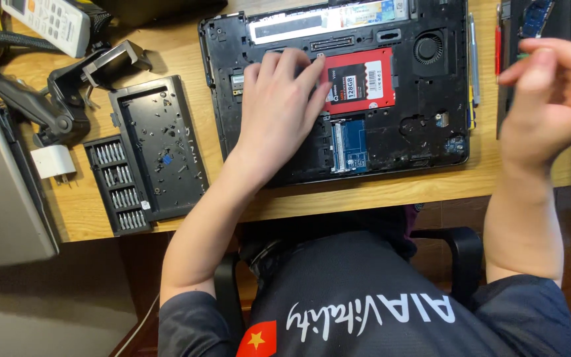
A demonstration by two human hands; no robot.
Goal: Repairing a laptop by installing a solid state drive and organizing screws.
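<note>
- Under the left hand, the fingers lie flat and spread on the open laptop base, gripping nothing, tips touching the red drive at its left edge.
- That red drive sits just right of those fingertips, seated in its bay, long axis running left to right.
- Right hand hovers blurred, well off past the base's right edge, fingers loosely curled; whether it holds anything, I cannot tell.
- Left of the base, on the worktop, lie the removed cover and bit set.

Head view, steeply down, close over desk
</note>
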